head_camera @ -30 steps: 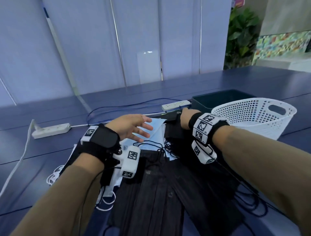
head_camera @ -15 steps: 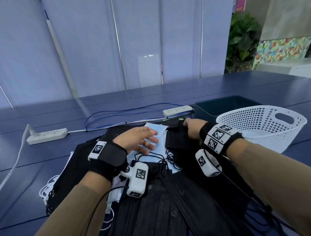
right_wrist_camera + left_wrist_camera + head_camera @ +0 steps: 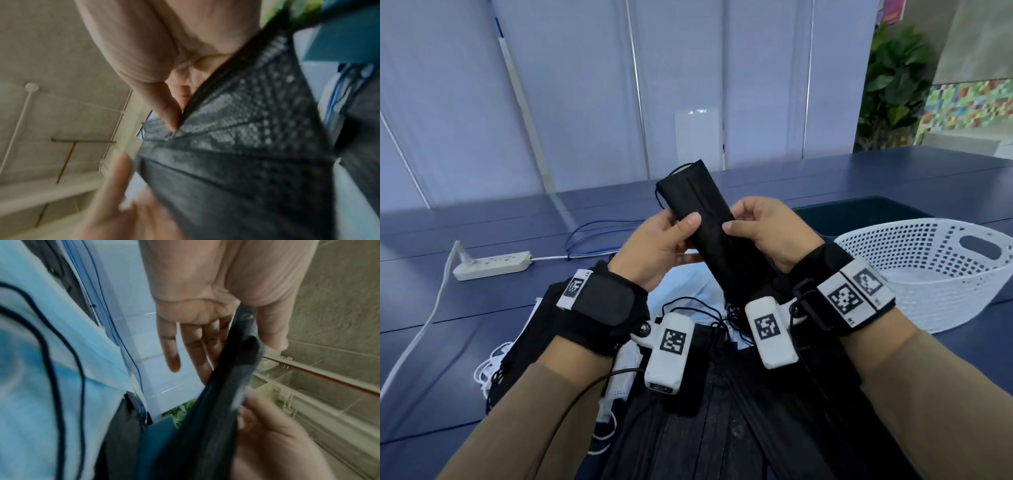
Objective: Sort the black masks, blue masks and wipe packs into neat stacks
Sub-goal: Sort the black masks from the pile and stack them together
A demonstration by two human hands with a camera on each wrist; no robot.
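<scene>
My left hand (image 3: pixel 661 246) and right hand (image 3: pixel 767 233) each have a grip on one black mask (image 3: pixel 698 209), thumbs on top, lifted above the table (image 3: pixel 482 329). At six o'clock lies a mixed heap (image 3: pixel 722 411) of black and blue masks; I see no finished stacks and no wipe packs, so I judge sorting barely begun. The basket (image 3: pixel 928 274) sits at three o'clock. No readable writing.

You have one black mask (image 3: pixel 700 219) raised between two hands, one white basket (image 3: pixel 941 274), one dark bin (image 3: pixel 859 212) and one power strip (image 3: pixel 491 264). The piled masks overlap too much to count.
</scene>
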